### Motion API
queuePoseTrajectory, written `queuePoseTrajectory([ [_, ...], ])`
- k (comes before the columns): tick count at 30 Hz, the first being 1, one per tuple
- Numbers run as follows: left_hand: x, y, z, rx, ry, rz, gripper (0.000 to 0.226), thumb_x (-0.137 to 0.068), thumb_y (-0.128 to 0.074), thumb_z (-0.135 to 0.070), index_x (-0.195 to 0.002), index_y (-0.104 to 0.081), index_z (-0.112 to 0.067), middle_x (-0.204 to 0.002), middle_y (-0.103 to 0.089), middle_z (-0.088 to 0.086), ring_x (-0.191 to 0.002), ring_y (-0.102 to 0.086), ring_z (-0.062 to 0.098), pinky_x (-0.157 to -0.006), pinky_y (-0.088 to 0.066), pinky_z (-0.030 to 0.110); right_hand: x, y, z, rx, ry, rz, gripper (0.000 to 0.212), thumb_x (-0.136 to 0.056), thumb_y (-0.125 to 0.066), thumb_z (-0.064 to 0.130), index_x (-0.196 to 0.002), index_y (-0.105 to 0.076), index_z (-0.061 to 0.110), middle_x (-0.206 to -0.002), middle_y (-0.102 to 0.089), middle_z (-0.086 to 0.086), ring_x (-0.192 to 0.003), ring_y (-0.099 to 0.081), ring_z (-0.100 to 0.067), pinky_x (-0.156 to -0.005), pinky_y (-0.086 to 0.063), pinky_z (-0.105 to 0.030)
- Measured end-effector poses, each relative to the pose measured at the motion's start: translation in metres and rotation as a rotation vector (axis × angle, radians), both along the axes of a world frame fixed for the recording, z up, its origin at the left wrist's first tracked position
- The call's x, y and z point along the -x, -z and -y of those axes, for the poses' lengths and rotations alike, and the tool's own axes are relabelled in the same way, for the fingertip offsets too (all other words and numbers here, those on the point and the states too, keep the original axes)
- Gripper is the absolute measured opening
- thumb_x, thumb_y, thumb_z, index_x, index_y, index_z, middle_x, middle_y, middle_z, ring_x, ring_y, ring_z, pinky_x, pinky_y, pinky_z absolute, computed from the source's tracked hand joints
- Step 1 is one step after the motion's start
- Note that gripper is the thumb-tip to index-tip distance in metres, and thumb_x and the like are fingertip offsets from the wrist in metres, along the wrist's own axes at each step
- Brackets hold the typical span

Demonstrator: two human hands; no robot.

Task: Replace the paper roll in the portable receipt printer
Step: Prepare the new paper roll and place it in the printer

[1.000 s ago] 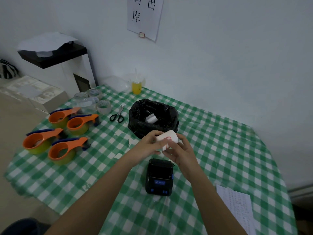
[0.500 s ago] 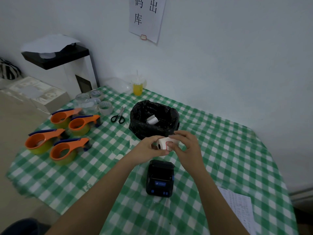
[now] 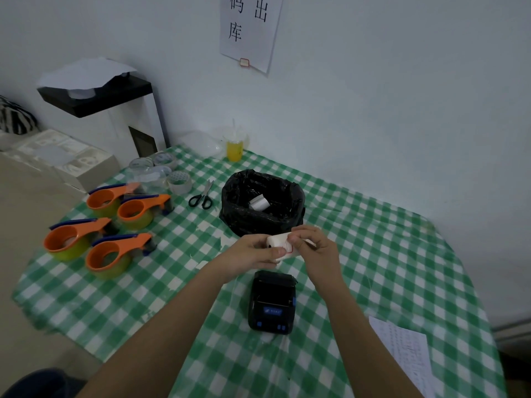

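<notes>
A small white paper roll (image 3: 278, 243) with a red mark on it is held above the table between both hands. My left hand (image 3: 253, 255) grips its left end, thumb across the front. My right hand (image 3: 314, 249) pinches the roll's right side with its fingertips at the red mark. Just below the hands, a black portable receipt printer (image 3: 272, 304) with blue buttons lies on the green checked tablecloth (image 3: 373, 268), its lid down.
A black bin bag (image 3: 263, 205) holding a used white roll stands behind the hands. Scissors (image 3: 202, 196), tape rolls (image 3: 178, 180) and several orange tape dispensers (image 3: 115, 225) lie at the left. A printed sheet (image 3: 402, 349) lies front right, a yellow drink cup (image 3: 235, 149) at the wall.
The roll has been turned in the hands, and my right hand's fingers have shifted onto its top at the red mark. The printer has not moved.
</notes>
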State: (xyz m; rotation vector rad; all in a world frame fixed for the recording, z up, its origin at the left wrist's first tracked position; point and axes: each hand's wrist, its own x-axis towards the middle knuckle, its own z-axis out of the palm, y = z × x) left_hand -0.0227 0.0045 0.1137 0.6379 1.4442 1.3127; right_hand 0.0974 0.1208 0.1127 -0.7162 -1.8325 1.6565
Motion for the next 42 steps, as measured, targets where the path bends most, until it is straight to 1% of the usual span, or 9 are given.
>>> queuePoseTrajectory([
  [7,0.009,0.012,-0.005,-0.006,-0.060,0.226,0.017,-0.088,-0.060,-0.014,-0.104,-0.064,-0.015,-0.102,-0.068,0.003,-0.089,-0.068,0.010,-0.083,-0.058,0.020,0.011,0.010,-0.002,0.057,-0.002,-0.038,0.024,-0.085,-0.060,-0.001,-0.071,-0.069,0.016,-0.100,-0.064,0.004,-0.084,-0.061,0.008,-0.073,-0.049,-0.009],
  [9,0.014,0.017,-0.008,0.002,-0.077,0.251,0.016,-0.089,-0.059,-0.014,-0.104,-0.064,-0.014,-0.099,-0.068,0.003,-0.087,-0.069,0.010,-0.083,-0.059,0.021,0.016,0.012,-0.005,0.104,-0.010,-0.051,0.024,-0.086,-0.059,0.001,-0.070,-0.068,0.016,-0.102,-0.065,0.003,-0.090,-0.061,0.001,-0.077,-0.050,-0.015],
  [14,0.032,0.036,-0.014,0.052,-0.150,0.219,0.015,-0.087,-0.062,-0.017,-0.102,-0.063,-0.016,-0.107,-0.066,0.005,-0.096,-0.066,0.015,-0.083,-0.058,0.021,0.026,0.014,-0.025,0.298,0.035,-0.180,0.039,-0.090,-0.053,0.007,-0.063,-0.074,0.026,-0.069,-0.072,0.012,-0.073,-0.064,-0.002,-0.073,-0.053,-0.017],
  [18,0.047,0.053,-0.023,0.099,-0.214,0.153,0.020,-0.086,-0.064,-0.022,-0.105,-0.062,-0.015,-0.116,-0.063,0.007,-0.103,-0.063,0.018,-0.088,-0.054,0.025,0.057,0.026,-0.046,0.239,0.159,-0.007,0.018,-0.089,-0.058,0.008,-0.088,-0.074,0.016,-0.086,-0.073,0.003,-0.082,-0.064,-0.008,-0.079,-0.053,-0.022],
  [22,0.061,0.068,-0.031,0.151,-0.300,0.136,0.029,-0.084,-0.066,-0.026,-0.109,-0.060,-0.013,-0.118,-0.061,0.007,-0.104,-0.063,0.016,-0.081,-0.057,0.019,0.105,0.043,-0.077,0.142,0.206,0.223,0.019,-0.090,-0.058,0.007,-0.105,-0.070,0.005,-0.097,-0.071,-0.009,-0.085,-0.067,-0.014,-0.086,-0.054,-0.026],
  [30,0.086,0.080,-0.042,0.210,-0.351,0.142,0.045,-0.084,-0.067,-0.026,-0.121,-0.056,-0.004,-0.124,-0.060,0.011,-0.114,-0.059,0.023,-0.099,-0.050,0.033,0.174,0.068,-0.121,-0.170,0.089,0.553,0.006,-0.082,-0.068,0.011,-0.079,-0.062,0.012,-0.075,-0.069,-0.007,-0.072,-0.068,-0.020,-0.076,-0.059,-0.037],
  [35,0.092,0.084,-0.046,0.210,-0.371,0.175,0.033,-0.084,-0.067,-0.024,-0.111,-0.058,-0.008,-0.120,-0.060,0.011,-0.112,-0.060,0.023,-0.102,-0.049,0.035,0.185,0.076,-0.136,-0.323,-0.017,0.711,0.013,-0.086,-0.062,0.009,-0.092,-0.071,0.002,-0.087,-0.073,-0.016,-0.076,-0.066,-0.023,-0.075,-0.055,-0.034],
  [38,0.089,0.086,-0.046,0.200,-0.388,0.230,0.027,-0.086,-0.065,-0.022,-0.108,-0.055,-0.010,-0.116,-0.059,0.010,-0.107,-0.059,0.021,-0.096,-0.050,0.032,0.179,0.078,-0.131,-0.382,-0.051,0.687,0.027,-0.090,-0.050,0.003,-0.110,-0.067,0.002,-0.108,-0.071,-0.017,-0.092,-0.067,-0.027,-0.084,-0.054,-0.034],
  [42,0.083,0.087,-0.045,0.199,-0.382,0.252,0.028,-0.086,-0.064,-0.020,-0.110,-0.055,-0.008,-0.114,-0.059,0.009,-0.104,-0.060,0.020,-0.093,-0.051,0.031,0.152,0.069,-0.101,-0.276,0.007,0.544,0.029,-0.093,-0.047,0.009,-0.116,-0.065,0.008,-0.107,-0.071,-0.012,-0.091,-0.067,-0.024,-0.086,-0.053,-0.031],
])
